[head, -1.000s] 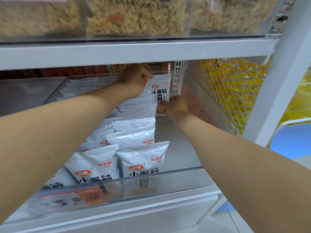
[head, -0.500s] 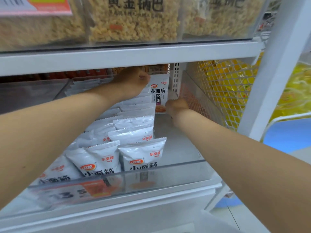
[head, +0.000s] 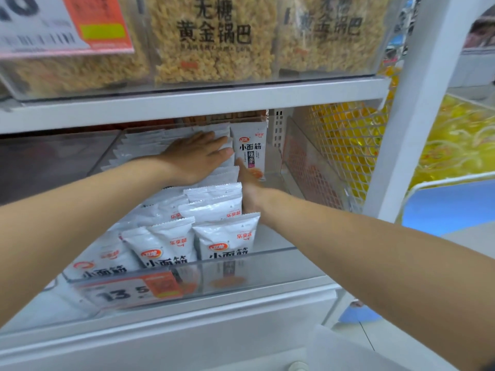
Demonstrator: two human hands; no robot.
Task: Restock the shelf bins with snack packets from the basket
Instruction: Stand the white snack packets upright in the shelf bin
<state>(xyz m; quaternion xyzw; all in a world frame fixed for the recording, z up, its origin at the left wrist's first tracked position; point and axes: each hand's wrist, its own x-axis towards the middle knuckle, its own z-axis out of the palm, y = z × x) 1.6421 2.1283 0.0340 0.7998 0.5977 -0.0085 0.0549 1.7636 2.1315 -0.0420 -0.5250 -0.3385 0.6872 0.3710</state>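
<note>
Left hand [head: 197, 156], fingers straight and pressed together, lies flat on the rear snack packets [head: 214, 207] in the clear shelf bin [head: 241, 266]. Right hand [head: 247, 186], fingers straight and seen edge-on, touches the one upright packet [head: 250, 148], which stands at its 12 o'clock. Three packets face the bin's front wall. Bare bin floor runs from the right hand's 3 o'clock to the clear divider [head: 302, 162].

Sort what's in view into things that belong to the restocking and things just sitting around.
Job: left hand flat on the rows of white packets; right hand by the upright packet; clear bin holding them.
Bystanders: golden snack bags up top; yellow packets off to the right; price tag.
</note>
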